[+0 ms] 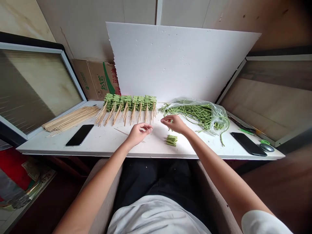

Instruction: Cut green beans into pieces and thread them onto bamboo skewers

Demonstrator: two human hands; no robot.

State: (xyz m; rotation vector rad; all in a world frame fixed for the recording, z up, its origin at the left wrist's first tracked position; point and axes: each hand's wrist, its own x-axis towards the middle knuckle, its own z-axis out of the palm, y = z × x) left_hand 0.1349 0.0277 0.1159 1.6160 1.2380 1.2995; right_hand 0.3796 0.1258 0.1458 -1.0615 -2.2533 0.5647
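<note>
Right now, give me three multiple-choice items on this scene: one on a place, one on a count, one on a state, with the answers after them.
1. Where is the small stack of cut green beans?
A. On the table just below the right hand
B. On top of the cardboard carton
C. Among the bare skewers

2. How many black smartphones lie on the white table?
A. One
B. Two
C. Four

3. What state is the clear plastic bag in?
A. Knotted shut
B. Empty
C. Open, with long green beans lying out of it

1: A, the stack sits on the tabletop under that hand.
2: B, one phone lies left of the hands, another toward the right end.
3: C, the beans stretch out across the table.
</note>
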